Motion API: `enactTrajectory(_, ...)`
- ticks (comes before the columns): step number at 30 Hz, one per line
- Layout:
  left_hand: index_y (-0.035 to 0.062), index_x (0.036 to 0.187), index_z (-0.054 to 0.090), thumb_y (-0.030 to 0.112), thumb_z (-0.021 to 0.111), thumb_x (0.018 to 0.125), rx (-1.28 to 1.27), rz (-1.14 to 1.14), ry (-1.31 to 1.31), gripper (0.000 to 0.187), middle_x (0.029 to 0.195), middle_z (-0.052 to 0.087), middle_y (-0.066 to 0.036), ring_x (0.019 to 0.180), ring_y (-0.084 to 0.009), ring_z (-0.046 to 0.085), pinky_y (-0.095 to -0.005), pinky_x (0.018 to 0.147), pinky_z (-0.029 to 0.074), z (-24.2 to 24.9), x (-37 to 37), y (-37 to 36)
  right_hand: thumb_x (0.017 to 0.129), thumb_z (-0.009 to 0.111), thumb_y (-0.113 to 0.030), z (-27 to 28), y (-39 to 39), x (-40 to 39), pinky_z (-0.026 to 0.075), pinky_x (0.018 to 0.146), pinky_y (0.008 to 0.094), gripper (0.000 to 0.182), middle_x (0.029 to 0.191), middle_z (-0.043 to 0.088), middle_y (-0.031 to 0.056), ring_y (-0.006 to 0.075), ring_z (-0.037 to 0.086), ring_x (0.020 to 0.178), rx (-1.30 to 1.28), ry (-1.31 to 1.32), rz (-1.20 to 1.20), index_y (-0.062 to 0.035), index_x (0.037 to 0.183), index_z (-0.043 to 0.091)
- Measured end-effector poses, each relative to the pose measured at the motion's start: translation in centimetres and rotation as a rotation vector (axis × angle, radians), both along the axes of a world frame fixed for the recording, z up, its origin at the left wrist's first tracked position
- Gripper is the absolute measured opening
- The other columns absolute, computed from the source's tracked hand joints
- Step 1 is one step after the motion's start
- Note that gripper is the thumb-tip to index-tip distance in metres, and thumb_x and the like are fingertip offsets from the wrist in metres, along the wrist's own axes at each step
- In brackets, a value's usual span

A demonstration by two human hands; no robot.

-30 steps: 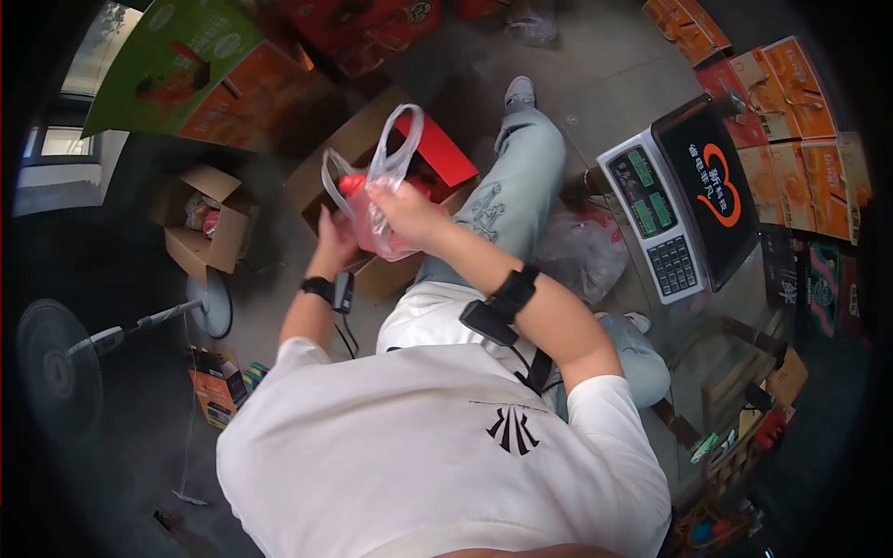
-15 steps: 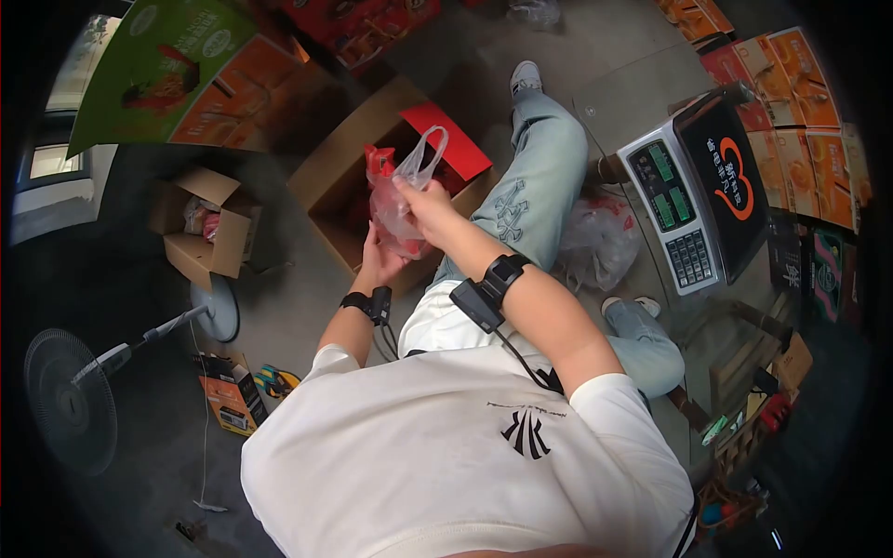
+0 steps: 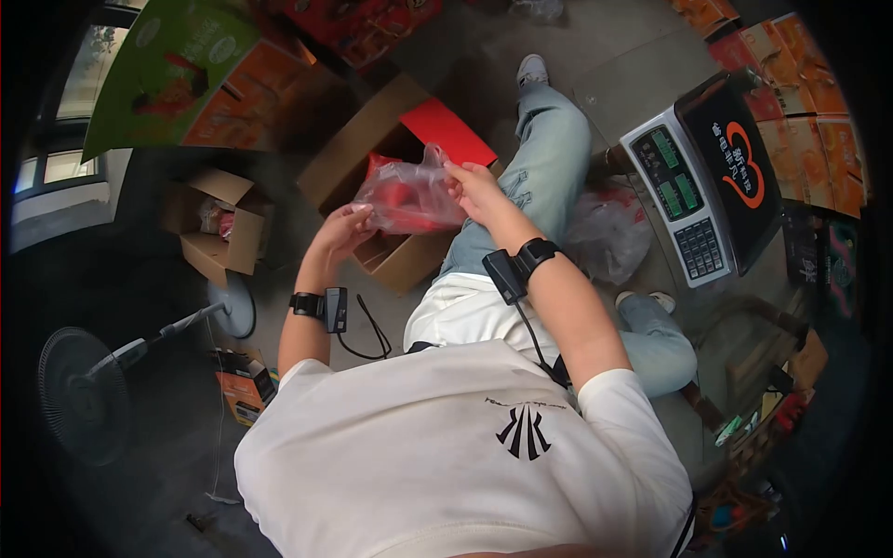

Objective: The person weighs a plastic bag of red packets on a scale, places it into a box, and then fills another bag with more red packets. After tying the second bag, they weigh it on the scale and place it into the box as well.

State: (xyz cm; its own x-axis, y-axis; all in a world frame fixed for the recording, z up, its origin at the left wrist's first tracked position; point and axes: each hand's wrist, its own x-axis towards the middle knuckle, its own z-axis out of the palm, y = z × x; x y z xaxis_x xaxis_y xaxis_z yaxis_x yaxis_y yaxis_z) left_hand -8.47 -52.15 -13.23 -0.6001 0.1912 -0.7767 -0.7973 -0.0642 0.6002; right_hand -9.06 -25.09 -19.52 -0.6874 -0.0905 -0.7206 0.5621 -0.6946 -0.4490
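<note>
A clear plastic bag (image 3: 402,197) with something red showing through it stretches between my two hands. My left hand (image 3: 344,229) pinches its left edge, and my right hand (image 3: 475,191) grips its right upper side near the handles. Behind and below the bag stands an open cardboard box (image 3: 349,144), whose inside is partly hidden by the bag. A bright red panel (image 3: 451,133) lies along the box's right side. What exactly the red contents are, I cannot make out.
At the right stands a digital weighing scale (image 3: 702,181), with a bundle of plastic bags (image 3: 609,232) beside my leg. A smaller open carton (image 3: 219,225) and a fan (image 3: 84,395) are on the left. Printed boxes (image 3: 791,74) stack at the far right.
My hands have moved apart, the left one outward to the left and the right one to the right. The bag, bunched upright before, is now spread sideways between them.
</note>
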Motion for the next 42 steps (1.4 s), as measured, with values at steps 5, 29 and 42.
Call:
enactTrajectory(5,0.0103,0.090,0.054,0.014,0.060,0.091,0.105,0.048,0.138,0.007,0.072,0.055,0.004,0.067,-0.0064,0.055,-0.0269,0.074,0.050,6.0,-1.4,-0.5,0.082,0.071,-0.035,0.4,0.6,0.3,0.037,0.093,0.0392,0.079,0.129,0.044,0.0132,0.0237,0.043,0.113,0.037,-0.014,0.056,-0.0032,0.141,0.028)
enactTrajectory(29,0.0054,0.092,0.061,0.022,0.068,0.086,0.630,-1.915,1.158,0.019,0.082,0.060,-0.005,0.071,-0.0164,0.057,-0.0260,0.067,0.047,22.4,0.7,30.6,0.083,0.054,-0.065,16.5,23.2,9.3,0.039,0.102,0.0398,0.083,0.129,0.054,0.0106,0.0231,0.052,0.118,-0.241,0.824,-0.041,-0.0023,0.136,0.041)
enactTrajectory(42,0.0035,0.126,0.047,0.022,0.063,0.088,0.525,-1.000,0.468,0.045,0.113,0.059,-0.014,0.108,-0.0235,0.054,-0.0348,0.093,0.042,9.0,4.2,43.1,0.068,0.053,0.012,20.3,26.5,29.5,0.040,0.100,0.0404,0.039,0.098,0.062,0.0049,0.0241,0.059,0.099,1.845,0.413,0.077,-0.0049,0.102,0.060)
